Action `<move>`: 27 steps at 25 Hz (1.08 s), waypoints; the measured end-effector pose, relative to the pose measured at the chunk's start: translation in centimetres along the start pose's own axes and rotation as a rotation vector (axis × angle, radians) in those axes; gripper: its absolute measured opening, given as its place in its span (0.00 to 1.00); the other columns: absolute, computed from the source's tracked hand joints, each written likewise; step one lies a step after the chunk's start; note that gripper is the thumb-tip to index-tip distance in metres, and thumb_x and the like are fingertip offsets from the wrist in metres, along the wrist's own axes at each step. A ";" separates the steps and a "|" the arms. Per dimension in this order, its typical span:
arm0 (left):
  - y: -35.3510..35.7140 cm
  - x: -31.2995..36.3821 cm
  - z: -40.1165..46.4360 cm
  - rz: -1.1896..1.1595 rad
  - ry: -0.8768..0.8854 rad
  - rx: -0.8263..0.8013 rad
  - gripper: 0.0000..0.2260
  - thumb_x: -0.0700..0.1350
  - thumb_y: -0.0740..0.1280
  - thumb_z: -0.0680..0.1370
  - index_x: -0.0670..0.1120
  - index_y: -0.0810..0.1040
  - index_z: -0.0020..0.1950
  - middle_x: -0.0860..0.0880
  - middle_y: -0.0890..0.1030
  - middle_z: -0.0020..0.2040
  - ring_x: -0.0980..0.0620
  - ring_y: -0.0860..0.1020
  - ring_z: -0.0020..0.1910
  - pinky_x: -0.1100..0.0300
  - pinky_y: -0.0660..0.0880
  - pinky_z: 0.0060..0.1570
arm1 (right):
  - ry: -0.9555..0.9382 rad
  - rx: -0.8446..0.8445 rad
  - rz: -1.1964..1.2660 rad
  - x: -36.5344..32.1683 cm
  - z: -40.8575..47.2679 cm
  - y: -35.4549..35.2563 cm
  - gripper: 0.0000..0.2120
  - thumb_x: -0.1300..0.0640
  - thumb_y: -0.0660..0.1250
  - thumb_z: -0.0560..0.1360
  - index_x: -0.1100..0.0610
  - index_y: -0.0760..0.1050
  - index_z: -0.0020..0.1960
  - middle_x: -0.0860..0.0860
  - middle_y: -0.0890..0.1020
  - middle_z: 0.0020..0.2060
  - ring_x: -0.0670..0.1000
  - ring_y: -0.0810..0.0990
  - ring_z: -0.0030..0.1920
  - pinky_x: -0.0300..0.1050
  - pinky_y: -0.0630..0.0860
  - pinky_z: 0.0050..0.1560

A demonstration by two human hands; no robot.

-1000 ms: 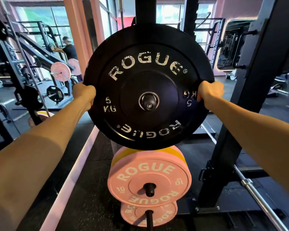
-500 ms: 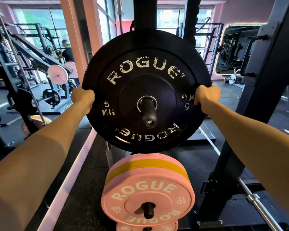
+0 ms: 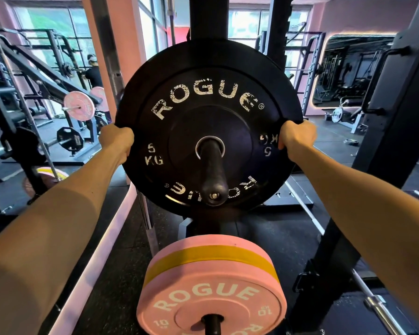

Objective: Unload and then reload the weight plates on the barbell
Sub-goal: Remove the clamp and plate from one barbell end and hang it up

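Note:
A black 5 kg Rogue plate stands upright in front of me, threaded on a dark sleeve whose end sticks out toward me through the centre hole. My left hand grips the plate's left rim. My right hand grips the right rim, fingers curled over the edge. Below hang pink 10 kg plates with a yellow one between them on a lower peg.
A black rack upright rises on the right, with a steel barbell lying low beside it. Another rack with pink plates stands at the left, and a person is behind it. Rubber floor lies below.
The black plate has slid farther along the sleeve away from me, so more of the sleeve's end now shows in front of it. Both hands kept their grip on the rim.

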State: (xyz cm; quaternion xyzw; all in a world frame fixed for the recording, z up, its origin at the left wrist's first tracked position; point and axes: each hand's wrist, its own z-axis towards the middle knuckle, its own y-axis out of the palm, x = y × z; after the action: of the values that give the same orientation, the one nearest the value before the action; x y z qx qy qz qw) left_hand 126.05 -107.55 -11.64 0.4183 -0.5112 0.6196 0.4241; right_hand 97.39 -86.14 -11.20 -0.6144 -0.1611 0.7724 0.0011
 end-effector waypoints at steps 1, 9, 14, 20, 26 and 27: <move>0.2 0.0 0.3 -0.012 -0.001 0.000 0.24 0.31 0.57 0.69 0.37 0.77 0.63 0.38 0.80 0.59 0.38 0.80 0.55 0.55 0.75 0.38 | -0.002 0.000 0.001 -0.1 0.3 0.2 0.09 0.67 0.61 0.54 0.62 0.75 0.33 0.55 0.75 0.27 0.57 0.71 0.27 0.44 0.72 0.27; 0.9 -0.5 1.0 -0.029 0.034 0.020 0.22 0.31 0.56 0.69 0.37 0.78 0.60 0.38 0.80 0.56 0.37 0.80 0.53 0.54 0.77 0.36 | -0.004 0.006 0.051 0.0 1.4 1.0 0.17 0.67 0.59 0.52 0.62 0.77 0.39 0.55 0.77 0.29 0.57 0.73 0.30 0.47 0.76 0.29; 0.3 0.0 0.5 0.088 0.030 0.017 0.22 0.32 0.60 0.70 0.37 0.76 0.64 0.37 0.79 0.61 0.36 0.79 0.57 0.46 0.78 0.53 | 0.005 -0.054 0.003 -0.1 1.1 0.6 0.20 0.68 0.61 0.59 0.63 0.76 0.51 0.54 0.77 0.33 0.54 0.75 0.32 0.43 0.73 0.30; -1.6 -1.5 -2.5 0.446 0.074 -0.234 0.42 0.47 0.73 0.73 0.36 0.52 0.77 0.37 0.67 0.73 0.37 0.68 0.71 0.47 0.68 0.70 | -0.109 -0.255 -0.119 0.8 -0.6 -1.8 0.41 0.63 0.70 0.57 0.62 0.62 0.69 0.58 0.74 0.59 0.59 0.76 0.56 0.50 0.78 0.53; -3.5 -0.2 -5.7 0.602 0.464 -0.388 0.20 0.64 0.70 0.68 0.49 0.79 0.49 0.47 0.81 0.46 0.45 0.79 0.51 0.54 0.73 0.46 | -0.325 -0.457 -0.449 0.7 -2.3 -6.1 0.40 0.59 0.75 0.68 0.56 0.61 0.76 0.59 0.67 0.69 0.58 0.69 0.67 0.45 0.68 0.65; -3.6 0.5 -6.5 0.545 0.505 -0.418 0.19 0.63 0.71 0.70 0.51 0.78 0.51 0.50 0.80 0.48 0.47 0.78 0.51 0.54 0.74 0.50 | -0.372 -0.471 -0.487 0.6 -2.6 -6.7 0.37 0.58 0.74 0.70 0.56 0.63 0.75 0.58 0.69 0.70 0.57 0.70 0.68 0.42 0.66 0.63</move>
State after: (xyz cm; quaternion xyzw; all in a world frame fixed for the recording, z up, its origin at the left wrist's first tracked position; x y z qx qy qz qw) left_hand 128.77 -100.68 -10.94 0.0080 -0.5979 0.6751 0.4322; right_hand 98.40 -78.99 -10.57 -0.3910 -0.4727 0.7896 0.0140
